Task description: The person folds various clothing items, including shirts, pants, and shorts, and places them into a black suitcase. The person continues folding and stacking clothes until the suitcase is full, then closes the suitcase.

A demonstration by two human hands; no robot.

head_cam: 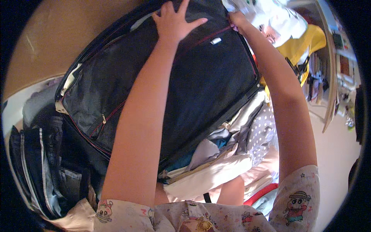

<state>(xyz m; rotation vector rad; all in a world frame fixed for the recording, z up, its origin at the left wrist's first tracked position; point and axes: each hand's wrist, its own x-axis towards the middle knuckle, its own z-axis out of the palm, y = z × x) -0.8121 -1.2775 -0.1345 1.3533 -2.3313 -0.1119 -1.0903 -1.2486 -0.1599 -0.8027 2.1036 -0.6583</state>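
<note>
Before me lies a black suitcase or fabric luggage panel [200, 92] with dark red piping. A zipper with a silver pull [103, 119] crosses its lower left. My left hand [175, 21] rests on the panel's upper part, its fingers spread and its palm down. At the upper right corner, my right hand [237, 21] has its fingers closed around the panel's edge; the fingertips are partly hidden. A small white tag [215, 41] sits on the black fabric below that corner. Pale cloth [71, 79] shows through at the left rim.
Folded dark clothes [37, 162] are stacked at the left. Heaped garments, among them a grey polka-dot cloth [261, 133] and a cream cloth [208, 177], lie near my legs. White printed fabric [284, 23] and a yellow item [304, 43] are beside a wooden shelf [330, 72] at right.
</note>
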